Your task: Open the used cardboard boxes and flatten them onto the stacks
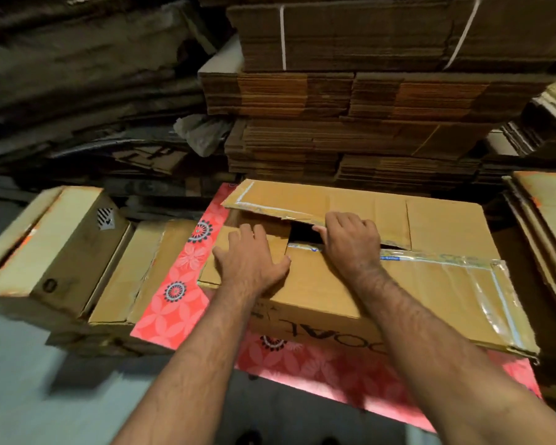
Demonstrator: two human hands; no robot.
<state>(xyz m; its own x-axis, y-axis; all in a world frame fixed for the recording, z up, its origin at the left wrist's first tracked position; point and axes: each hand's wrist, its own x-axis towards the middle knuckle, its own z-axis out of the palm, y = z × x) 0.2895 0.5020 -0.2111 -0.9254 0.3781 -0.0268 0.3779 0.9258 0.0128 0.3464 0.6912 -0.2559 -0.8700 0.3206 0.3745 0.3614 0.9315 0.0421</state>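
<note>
A person's two bare hands work at the top of a used cardboard box (pixel 318 293) that lies on a red flower-patterned sheet (pixel 174 303), in front of tall stacks of flattened cardboard (pixel 350 123). The left hand (pixel 251 258) lies flat, fingers spread and straight, pressing down a small inner flap (pixel 219 248) at the box's left end; its grip is open. The right hand (pixel 347 239) has its fingers curled over the edge of the far top flap (pixel 302 200), beside the dark gap between the flaps, apparently gripping it, though the fingertips are hidden under the cardboard. The near top flap (pixel 446 293), edged with clear packing tape (pixel 501 290), lies spread to the right of that hand. Left of the box, beyond the red sheet, sit more brown cartons (pixel 55 248), partly blurred. To the box's right, further flattened sheets (pixel 546 220) lean at the frame's edge.
</note>
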